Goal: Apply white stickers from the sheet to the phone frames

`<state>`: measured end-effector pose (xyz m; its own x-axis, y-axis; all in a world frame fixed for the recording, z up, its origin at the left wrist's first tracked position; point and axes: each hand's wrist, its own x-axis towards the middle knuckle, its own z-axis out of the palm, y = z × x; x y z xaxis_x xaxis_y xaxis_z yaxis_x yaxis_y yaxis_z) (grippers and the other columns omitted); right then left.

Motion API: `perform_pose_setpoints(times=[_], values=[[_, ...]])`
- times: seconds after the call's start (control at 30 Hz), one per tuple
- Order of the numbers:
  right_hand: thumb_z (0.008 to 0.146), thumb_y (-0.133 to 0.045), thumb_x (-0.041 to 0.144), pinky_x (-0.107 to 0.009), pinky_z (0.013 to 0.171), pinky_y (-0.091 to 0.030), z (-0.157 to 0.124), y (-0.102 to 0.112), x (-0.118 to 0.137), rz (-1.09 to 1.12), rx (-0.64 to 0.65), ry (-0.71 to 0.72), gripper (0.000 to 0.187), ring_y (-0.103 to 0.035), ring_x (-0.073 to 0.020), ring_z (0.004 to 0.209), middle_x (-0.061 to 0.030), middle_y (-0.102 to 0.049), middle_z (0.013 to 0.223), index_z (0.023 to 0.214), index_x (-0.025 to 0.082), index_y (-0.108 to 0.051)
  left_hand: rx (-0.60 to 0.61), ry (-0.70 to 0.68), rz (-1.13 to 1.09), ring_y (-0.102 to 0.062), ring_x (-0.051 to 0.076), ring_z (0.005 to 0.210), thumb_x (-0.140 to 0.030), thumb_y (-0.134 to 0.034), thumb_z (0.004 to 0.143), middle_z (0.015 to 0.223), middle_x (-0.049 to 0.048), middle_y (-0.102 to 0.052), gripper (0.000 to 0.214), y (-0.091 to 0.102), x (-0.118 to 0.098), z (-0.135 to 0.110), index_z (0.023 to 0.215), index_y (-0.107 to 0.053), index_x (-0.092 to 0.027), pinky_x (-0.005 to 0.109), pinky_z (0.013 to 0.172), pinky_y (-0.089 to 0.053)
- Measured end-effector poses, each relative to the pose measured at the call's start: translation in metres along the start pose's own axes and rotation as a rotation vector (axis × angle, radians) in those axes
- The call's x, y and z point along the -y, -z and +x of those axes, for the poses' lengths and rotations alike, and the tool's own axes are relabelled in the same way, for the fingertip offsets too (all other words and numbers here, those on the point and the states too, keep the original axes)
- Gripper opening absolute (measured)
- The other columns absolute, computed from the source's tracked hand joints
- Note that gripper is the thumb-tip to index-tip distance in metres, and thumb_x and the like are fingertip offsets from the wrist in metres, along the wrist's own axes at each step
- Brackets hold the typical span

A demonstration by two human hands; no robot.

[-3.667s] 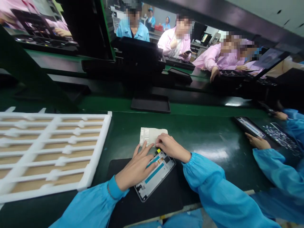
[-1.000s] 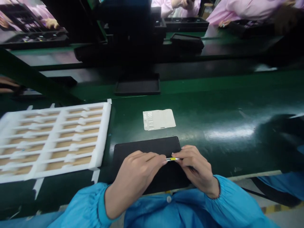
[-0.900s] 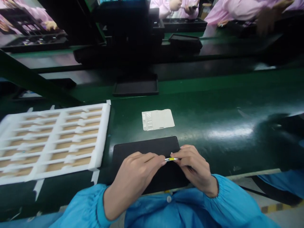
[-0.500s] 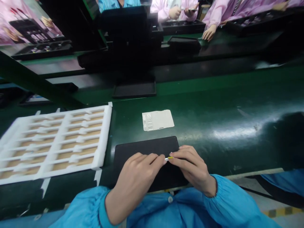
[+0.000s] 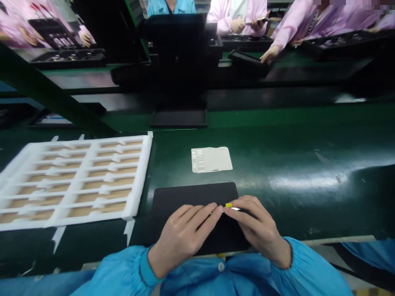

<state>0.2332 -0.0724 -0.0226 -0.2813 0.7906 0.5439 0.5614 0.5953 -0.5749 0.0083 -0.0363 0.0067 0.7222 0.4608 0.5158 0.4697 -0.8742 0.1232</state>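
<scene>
Your left hand (image 5: 185, 234) and right hand (image 5: 262, 230) meet just below the centre of the frame, in front of your blue jacket (image 5: 212, 279), with a thin silvery piece (image 5: 235, 209) between them. Seen almost edge-on over the black mat (image 5: 188, 198), the piece is mostly hidden by your fingers, and a bright yellow tab (image 5: 228, 205) shows beside your right fingertips. Your left fingers lie side by side, closed on the piece, thumb out of sight; your right fingers pinch it beside the tab. Beyond the mat, near the middle of the frame, a pale card (image 5: 216, 159) with rows of short marks lies flat on the green bench (image 5: 265, 144). A white slotted tray (image 5: 142, 172), brown showing in its slots, rests at left. A shallow black tray (image 5: 179, 119) sits farther back, above the card in the frame and to its left. At upper right, a co-worker's hand (image 5: 270, 54) is close to a black box (image 5: 248, 59); at top centre, a person in pink (image 5: 220, 18) holds a slim object (image 5: 256, 20).
</scene>
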Motion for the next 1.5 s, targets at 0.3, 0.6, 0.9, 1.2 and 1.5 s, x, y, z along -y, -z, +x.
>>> perform_pose_setpoints(times=[0.3,0.6,0.9,1.2,1.5], values=[[0.092,-0.06,0.017,-0.031,0.08,-0.051,0.084,-0.002,-0.026,0.061,-0.093,-0.18,0.007,-0.063,-0.0175,0.089,-0.0039,-0.066,0.093,0.095,0.021,-0.065,0.369,0.389,-0.528,-0.066,0.017,0.111,-0.02,-0.053,0.098,0.122,-0.0003,-0.069,0.024,-0.017,0.058,0.021,0.113,-0.07,-0.026,0.029,0.095,-0.051],[0.093,-0.054,0.012,-0.03,0.079,-0.042,0.17,-0.094,-0.091,-0.267,0.383,-0.151,0.014,-0.058,-0.0192,0.087,-0.0048,-0.063,0.086,0.083,0.018,-0.064,0.456,0.7,-0.722,-0.053,0.031,0.13,-0.031,-0.062,0.091,0.147,0.0075,-0.05,0.021,-0.021,0.091,0.014,0.106,-0.075,-0.025,0.035,0.1,-0.046],[0.09,-0.048,0.008,-0.038,0.081,-0.037,0.166,-0.101,-0.088,-0.357,0.456,-0.099,0.013,-0.052,-0.0267,0.091,-0.0129,-0.06,0.095,0.088,0.015,-0.058,0.462,0.708,-0.774,-0.058,0.027,0.125,-0.03,-0.062,0.089,0.123,0.0045,-0.069,0.02,-0.023,0.094,0.017,0.101,-0.076,-0.024,0.029,0.09,-0.048],[0.101,-0.027,0.019,-0.031,0.078,-0.042,0.153,-0.103,-0.096,-0.163,0.197,-0.234,0.021,-0.054,-0.0189,0.087,-0.0059,-0.056,0.093,0.094,0.02,-0.047,0.498,0.727,-0.7,-0.059,0.029,0.122,-0.031,-0.059,0.089,0.127,0.0062,-0.067,0.021,-0.019,0.089,0.023,0.101,-0.076,-0.025,0.03,0.086,-0.049],[0.093,-0.05,0.013,-0.029,0.078,-0.041,0.158,-0.101,-0.104,-0.125,0.291,-0.21,0.014,-0.058,-0.0176,0.085,-0.0039,-0.062,0.088,0.086,0.019,-0.061,0.511,0.735,-0.667,-0.068,0.017,0.068,-0.031,-0.059,0.088,0.137,0.0105,-0.059,0.025,-0.017,0.087,0.024,0.105,-0.076,-0.023,0.028,0.076,-0.049]])
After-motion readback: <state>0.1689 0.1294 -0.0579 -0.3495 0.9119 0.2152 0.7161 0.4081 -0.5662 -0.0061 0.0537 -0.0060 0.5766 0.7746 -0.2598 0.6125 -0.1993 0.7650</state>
